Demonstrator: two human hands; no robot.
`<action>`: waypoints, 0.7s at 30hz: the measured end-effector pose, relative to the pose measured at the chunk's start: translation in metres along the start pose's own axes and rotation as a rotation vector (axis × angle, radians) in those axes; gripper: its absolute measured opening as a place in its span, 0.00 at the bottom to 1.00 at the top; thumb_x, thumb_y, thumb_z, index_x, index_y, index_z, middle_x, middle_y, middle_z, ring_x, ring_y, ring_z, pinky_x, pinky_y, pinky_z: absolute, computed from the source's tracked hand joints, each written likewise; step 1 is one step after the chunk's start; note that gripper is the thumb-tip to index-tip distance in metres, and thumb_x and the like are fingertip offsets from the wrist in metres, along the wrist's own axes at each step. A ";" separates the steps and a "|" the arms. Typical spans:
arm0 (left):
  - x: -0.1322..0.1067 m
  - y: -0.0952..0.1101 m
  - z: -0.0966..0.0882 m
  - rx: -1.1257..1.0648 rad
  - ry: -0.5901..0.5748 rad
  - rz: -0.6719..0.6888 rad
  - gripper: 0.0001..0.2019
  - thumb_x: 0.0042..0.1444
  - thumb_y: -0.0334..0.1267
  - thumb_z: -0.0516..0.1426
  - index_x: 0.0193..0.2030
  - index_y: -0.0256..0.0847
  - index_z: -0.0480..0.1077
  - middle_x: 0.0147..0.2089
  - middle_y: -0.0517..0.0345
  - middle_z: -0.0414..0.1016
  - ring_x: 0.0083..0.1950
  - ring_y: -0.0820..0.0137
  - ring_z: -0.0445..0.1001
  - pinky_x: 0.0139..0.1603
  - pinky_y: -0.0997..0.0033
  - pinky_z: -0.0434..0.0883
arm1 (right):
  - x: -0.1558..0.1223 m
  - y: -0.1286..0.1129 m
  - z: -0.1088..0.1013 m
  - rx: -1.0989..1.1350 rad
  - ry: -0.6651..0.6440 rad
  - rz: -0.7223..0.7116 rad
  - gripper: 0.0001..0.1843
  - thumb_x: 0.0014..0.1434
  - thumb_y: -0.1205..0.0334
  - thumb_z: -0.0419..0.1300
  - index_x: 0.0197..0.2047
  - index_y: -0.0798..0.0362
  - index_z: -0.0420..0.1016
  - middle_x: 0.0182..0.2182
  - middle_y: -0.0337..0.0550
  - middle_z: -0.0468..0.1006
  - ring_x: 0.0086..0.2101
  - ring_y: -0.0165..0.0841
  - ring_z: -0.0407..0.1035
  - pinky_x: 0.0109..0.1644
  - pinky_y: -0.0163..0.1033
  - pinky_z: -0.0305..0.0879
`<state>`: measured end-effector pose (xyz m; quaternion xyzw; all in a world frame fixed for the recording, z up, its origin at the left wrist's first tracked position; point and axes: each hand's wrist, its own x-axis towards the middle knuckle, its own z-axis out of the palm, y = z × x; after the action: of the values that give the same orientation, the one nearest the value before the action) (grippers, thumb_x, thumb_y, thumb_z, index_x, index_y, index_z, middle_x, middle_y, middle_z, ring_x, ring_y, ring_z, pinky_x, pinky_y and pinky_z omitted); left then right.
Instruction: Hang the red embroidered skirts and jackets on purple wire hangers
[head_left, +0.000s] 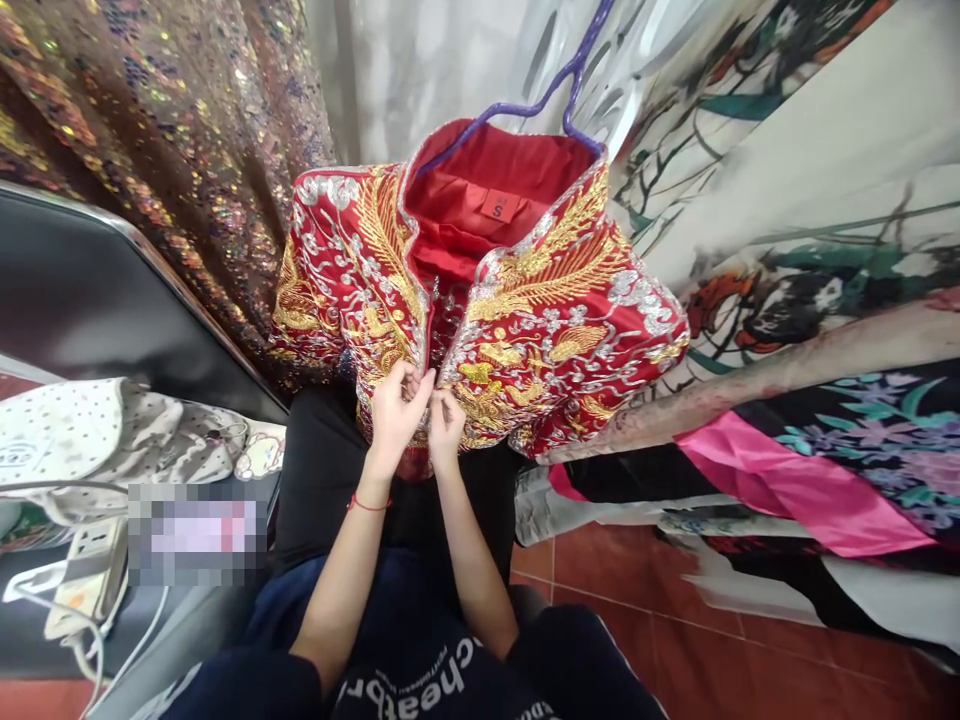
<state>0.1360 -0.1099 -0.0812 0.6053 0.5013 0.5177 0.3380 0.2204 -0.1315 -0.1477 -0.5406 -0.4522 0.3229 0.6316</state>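
Note:
A red jacket [570, 330] with gold and silver embroidery hangs in front of me on a purple hanger [517, 108]. Its stand collar gapes, and a small red size label [498, 206] marked S shows on the lining inside. Lower down the front opening, my left hand [399, 405] pinches one front edge of the jacket. Close beside it, my right hand [445, 422] pinches the opposite edge, so the two hands nearly touch. My fingertips cover whatever fastening lies between the edges. The jacket's lower part hangs over my lap.
Left of me, a black chair [97, 270] bears a dotted cloth bag [67, 425], a power strip [90, 560] and white cables. A sequined fabric [187, 130] hangs behind it. On the right hang printed garments, one with a pink satin band [795, 480], above a red tiled floor [622, 600].

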 end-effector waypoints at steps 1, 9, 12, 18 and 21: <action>0.000 -0.002 -0.001 0.006 0.028 -0.009 0.15 0.61 0.46 0.58 0.30 0.42 0.60 0.26 0.66 0.63 0.25 0.76 0.62 0.31 0.75 0.61 | 0.001 0.002 -0.002 -0.003 -0.016 0.015 0.20 0.64 0.44 0.51 0.29 0.51 0.67 0.25 0.37 0.66 0.29 0.31 0.62 0.37 0.36 0.63; -0.003 -0.016 -0.004 0.216 -0.025 -0.156 0.15 0.55 0.41 0.56 0.23 0.42 0.55 0.22 0.65 0.59 0.25 0.74 0.58 0.30 0.72 0.57 | 0.019 -0.012 -0.034 0.001 -0.313 0.130 0.21 0.61 0.47 0.59 0.23 0.51 0.70 0.23 0.36 0.70 0.28 0.30 0.65 0.39 0.36 0.65; -0.006 -0.021 -0.003 0.159 0.004 -0.115 0.16 0.55 0.41 0.54 0.22 0.42 0.53 0.21 0.64 0.56 0.25 0.75 0.56 0.30 0.71 0.55 | 0.022 -0.006 -0.039 -0.008 -0.346 0.182 0.20 0.60 0.48 0.58 0.22 0.51 0.71 0.25 0.38 0.75 0.31 0.32 0.70 0.45 0.38 0.68; -0.006 -0.037 -0.014 0.113 0.068 -0.200 0.15 0.55 0.44 0.55 0.24 0.42 0.54 0.21 0.66 0.54 0.25 0.75 0.56 0.30 0.73 0.58 | 0.020 0.035 -0.038 -0.091 -0.323 0.344 0.21 0.56 0.45 0.60 0.20 0.50 0.72 0.23 0.38 0.79 0.29 0.33 0.74 0.47 0.41 0.73; -0.006 -0.046 -0.015 0.187 -0.013 -0.271 0.14 0.56 0.48 0.55 0.27 0.42 0.59 0.25 0.64 0.64 0.28 0.75 0.63 0.34 0.75 0.62 | 0.020 0.050 -0.036 -0.098 -0.340 0.407 0.21 0.56 0.43 0.60 0.21 0.50 0.73 0.22 0.39 0.79 0.28 0.34 0.75 0.44 0.41 0.75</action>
<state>0.1100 -0.1046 -0.1225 0.5641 0.6224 0.4145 0.3501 0.2654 -0.1175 -0.1918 -0.5885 -0.4490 0.5070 0.4416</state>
